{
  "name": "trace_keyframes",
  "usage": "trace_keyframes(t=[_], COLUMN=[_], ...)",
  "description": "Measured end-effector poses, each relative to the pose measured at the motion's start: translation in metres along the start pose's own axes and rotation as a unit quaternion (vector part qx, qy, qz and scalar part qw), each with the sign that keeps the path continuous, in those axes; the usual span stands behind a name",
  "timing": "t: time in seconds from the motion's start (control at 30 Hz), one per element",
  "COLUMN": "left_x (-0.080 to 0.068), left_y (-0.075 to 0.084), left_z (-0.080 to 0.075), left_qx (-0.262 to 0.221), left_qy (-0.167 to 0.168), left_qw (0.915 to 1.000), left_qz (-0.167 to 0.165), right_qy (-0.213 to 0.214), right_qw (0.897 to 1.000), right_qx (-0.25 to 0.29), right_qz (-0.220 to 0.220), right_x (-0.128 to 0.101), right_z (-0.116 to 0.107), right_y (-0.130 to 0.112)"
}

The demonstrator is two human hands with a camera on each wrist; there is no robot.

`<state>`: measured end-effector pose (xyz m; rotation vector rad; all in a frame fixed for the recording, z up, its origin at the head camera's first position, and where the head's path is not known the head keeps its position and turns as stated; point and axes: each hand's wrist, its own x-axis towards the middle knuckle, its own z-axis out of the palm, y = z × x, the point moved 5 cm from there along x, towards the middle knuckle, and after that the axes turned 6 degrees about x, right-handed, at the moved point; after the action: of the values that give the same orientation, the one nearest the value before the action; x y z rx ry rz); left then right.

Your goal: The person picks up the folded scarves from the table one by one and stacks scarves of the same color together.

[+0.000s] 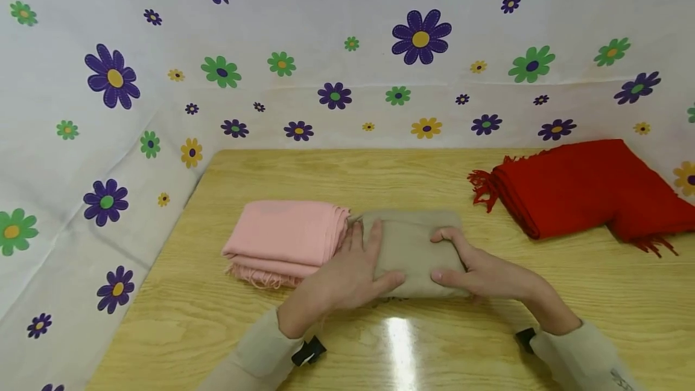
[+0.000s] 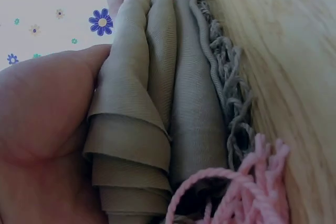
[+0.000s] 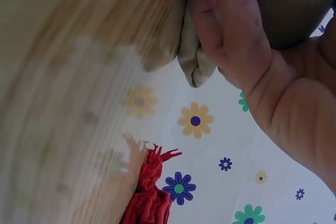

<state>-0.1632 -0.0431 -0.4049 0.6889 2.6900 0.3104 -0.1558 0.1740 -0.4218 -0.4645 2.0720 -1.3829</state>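
At the centre of the frame, the folded beige cloth (image 1: 415, 246) lies, its longer side running left to right, between your left hand (image 1: 350, 276), resting on it with straight fingers, and your right hand (image 1: 485, 271), which grips its right end.

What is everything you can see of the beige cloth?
The beige cloth looks soft and woven, folded into a thick rectangular bundle. Layered folds show at its left end, knotted greyish fringe along its near bottom edge. It lies on the wooden table, right of the pink cloth. The left hand rests on it; the right hand grips its right end.
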Motion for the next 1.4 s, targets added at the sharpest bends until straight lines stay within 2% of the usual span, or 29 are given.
trace_keyframes(t=[0.1, 0.17, 0.3, 0.37, 0.5, 0.6, 0.7, 0.83, 1.1, 1.4], left_x=[0.001, 0.001, 0.003, 0.003, 0.005, 0.007, 0.008, 0.007, 0.002, 0.0], left_y=[-0.001, -0.002, 0.0, 0.002, 0.005, 0.003, -0.004, -0.014, -0.039, -0.067], left_z=[0.002, 0.003, 0.004, 0.004, 0.002, 0.003, 0.006, 0.007, -0.005, -0.016], left_qx=[0.02, 0.033, 0.047, 0.051, 0.057, 0.053, 0.036, 0.019, 0.005, -0.027], left_qy=[0.005, 0.014, 0.042, 0.053, 0.063, 0.055, 0.039, 0.027, 0.028, 0.009], left_qw=[0.9998, 0.9993, 0.9979, 0.9972, 0.9963, 0.9971, 0.9985, 0.9993, 0.9996, 0.9996], left_qz=[-0.007, -0.011, -0.015, -0.014, -0.01, -0.009, -0.014, -0.019, -0.003, 0.007], right_qy=[-0.011, -0.003, 0.052, 0.073, 0.059, 0.045, 0.039, 0.033, 0.02, -0.003], right_qw=[1.0, 1.0, 0.994, 0.991, 0.997, 0.999, 0.999, 0.999, 1.0, 1.0], right_qx=[0.01, -0.005, -0.079, -0.099, -0.047, -0.001, 0.017, 0.013, 0.001, 0.001], right_qz=[0.009, -0.005, -0.048, -0.05, -0.015, -0.002, 0.003, 0.003, 0.0, 0.009], right_x=[0.003, 0.004, 0.003, 0.002, 0.001, 0.003, 0.006, 0.012, 0.035, 0.057], right_z=[0.003, 0.002, -0.004, -0.008, -0.01, -0.008, -0.004, 0.001, 0.01, 0.023], right_y=[0.003, 0.001, -0.004, -0.005, -0.002, 0.001, 0.003, 0.001, -0.01, -0.024])
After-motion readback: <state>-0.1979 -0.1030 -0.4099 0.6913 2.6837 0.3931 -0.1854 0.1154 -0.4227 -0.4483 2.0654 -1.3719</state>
